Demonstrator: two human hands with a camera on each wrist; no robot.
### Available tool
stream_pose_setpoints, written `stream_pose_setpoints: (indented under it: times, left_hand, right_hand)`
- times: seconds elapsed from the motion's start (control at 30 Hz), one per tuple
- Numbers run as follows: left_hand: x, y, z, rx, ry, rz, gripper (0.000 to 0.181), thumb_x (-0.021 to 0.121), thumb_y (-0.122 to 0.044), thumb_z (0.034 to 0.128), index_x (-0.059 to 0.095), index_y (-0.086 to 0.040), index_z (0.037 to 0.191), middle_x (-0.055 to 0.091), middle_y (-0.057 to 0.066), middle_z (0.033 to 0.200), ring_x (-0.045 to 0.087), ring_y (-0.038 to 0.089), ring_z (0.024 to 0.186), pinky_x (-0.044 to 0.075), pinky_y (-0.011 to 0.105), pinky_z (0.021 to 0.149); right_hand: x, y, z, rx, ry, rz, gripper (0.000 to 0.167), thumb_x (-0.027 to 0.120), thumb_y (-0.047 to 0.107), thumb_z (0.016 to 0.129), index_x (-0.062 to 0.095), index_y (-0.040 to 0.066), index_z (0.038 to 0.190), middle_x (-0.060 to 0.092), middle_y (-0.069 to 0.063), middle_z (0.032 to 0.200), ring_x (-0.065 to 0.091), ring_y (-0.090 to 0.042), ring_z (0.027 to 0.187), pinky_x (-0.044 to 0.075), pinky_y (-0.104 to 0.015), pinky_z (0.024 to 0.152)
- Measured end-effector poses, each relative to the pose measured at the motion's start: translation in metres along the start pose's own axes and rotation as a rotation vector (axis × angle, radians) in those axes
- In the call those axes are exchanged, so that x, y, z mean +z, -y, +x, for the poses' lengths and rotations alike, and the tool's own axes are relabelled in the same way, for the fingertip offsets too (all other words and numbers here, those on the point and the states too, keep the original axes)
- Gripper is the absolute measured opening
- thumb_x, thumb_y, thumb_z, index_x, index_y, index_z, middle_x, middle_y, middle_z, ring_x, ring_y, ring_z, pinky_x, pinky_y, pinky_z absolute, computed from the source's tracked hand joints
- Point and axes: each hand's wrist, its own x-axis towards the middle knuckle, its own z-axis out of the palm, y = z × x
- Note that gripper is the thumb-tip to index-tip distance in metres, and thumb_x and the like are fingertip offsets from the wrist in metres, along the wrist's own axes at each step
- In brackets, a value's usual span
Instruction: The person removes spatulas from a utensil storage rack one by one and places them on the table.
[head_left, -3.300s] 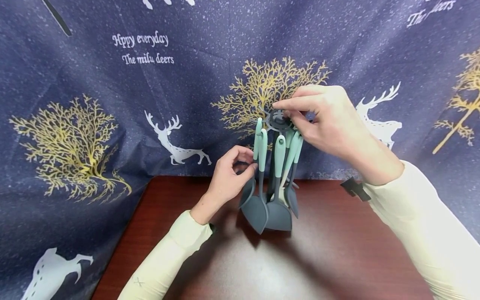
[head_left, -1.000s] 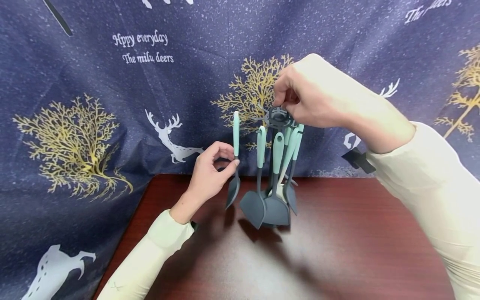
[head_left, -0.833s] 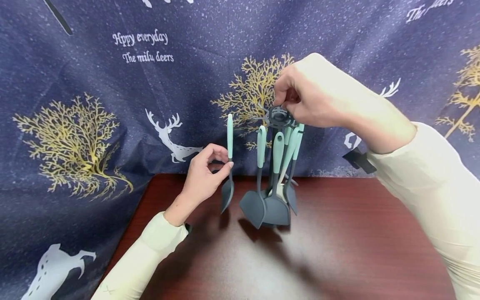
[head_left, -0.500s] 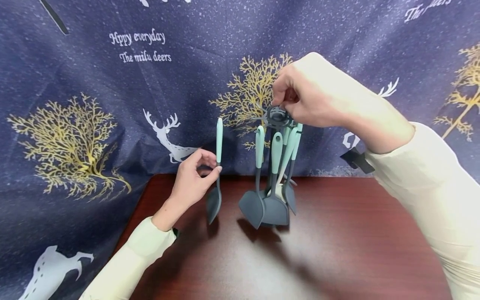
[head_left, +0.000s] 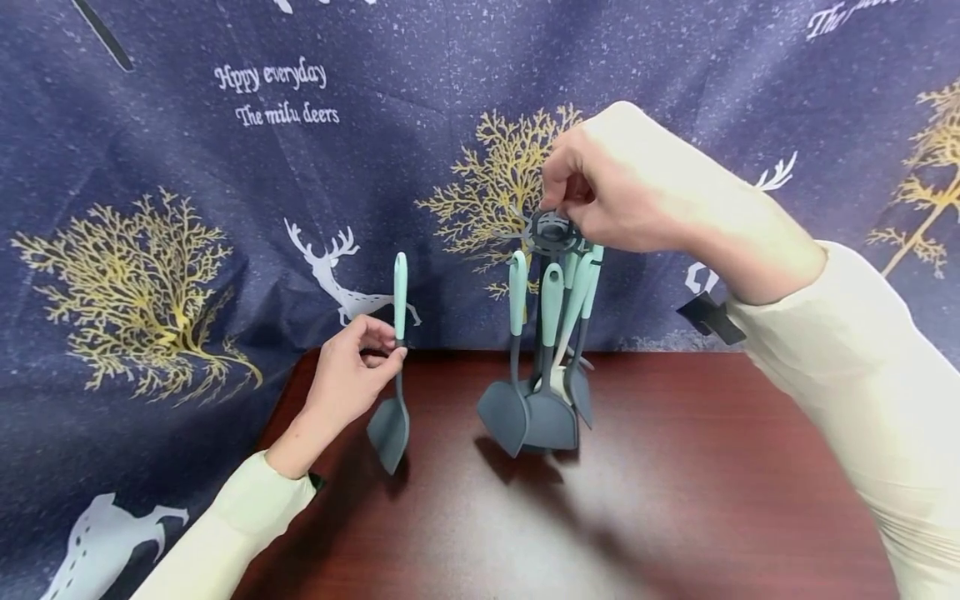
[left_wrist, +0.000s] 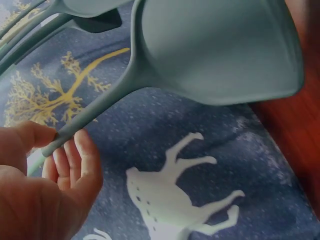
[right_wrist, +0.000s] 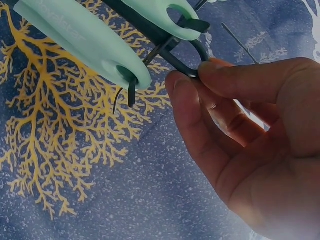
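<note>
Left of the rack, my left hand (head_left: 348, 371) pinches a spatula (head_left: 390, 429) between thumb and fingers, just below its mint-green handle. The spatula stands nearly upright, its dark grey blade low over the table; whether it touches is unclear. In the left wrist view the broad blade (left_wrist: 220, 50) fills the top. My right hand (head_left: 611, 196) pinches the ring (right_wrist: 201, 50) on top of a dark utensil rack (head_left: 553, 233). Several mint-handled utensils hang from the rack's hooks, among them a front spatula (head_left: 551, 421) and a pale utensil (head_left: 558, 382) partly hidden behind it.
A glossy red-brown table (head_left: 675, 483) lies beneath the rack. Directly behind it hangs a dark blue cloth (head_left: 420, 167) with deer and golden trees. A black strap (head_left: 708, 318) sticks out from the right sleeve.
My left hand has drawn the spatula away from the rack, carrying it left and lower. My right hand has turned over the rack's top and still pinches there; the other utensils keep hanging.
</note>
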Motion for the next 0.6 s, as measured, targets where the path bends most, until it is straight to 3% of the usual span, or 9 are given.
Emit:
stream_pose_setpoints:
  times: [0.3, 0.6]
  left_hand:
    - [-0.020, 0.015, -0.012, -0.062, 0.001, 0.140, 0.022, 0.080, -0.002, 0.0885, 0.067, -0.005, 0.106, 0.074, 0.008, 0.093, 0.072, 0.019, 0.083, 0.055, 0.011, 0.070]
    - [-0.035, 0.030, -0.025, -0.146, 0.030, 0.257, 0.021, 0.081, -0.007, 0.0883, 0.068, -0.007, 0.104, 0.075, 0.006, 0.092, 0.072, 0.019, 0.082, 0.052, 0.018, 0.071]
  right_hand:
    - [-0.002, 0.001, 0.002, 0.035, 0.061, 0.009, 0.035, 0.054, -0.014, 0.074, 0.075, 0.012, 0.081, 0.075, -0.001, 0.085, 0.065, -0.016, 0.072, 0.054, -0.035, 0.069]
    - [-0.002, 0.000, 0.002, 0.008, 0.070, 0.002, 0.037, 0.052, -0.014, 0.075, 0.075, 0.012, 0.085, 0.072, -0.001, 0.082, 0.066, -0.017, 0.076, 0.054, -0.037, 0.073]
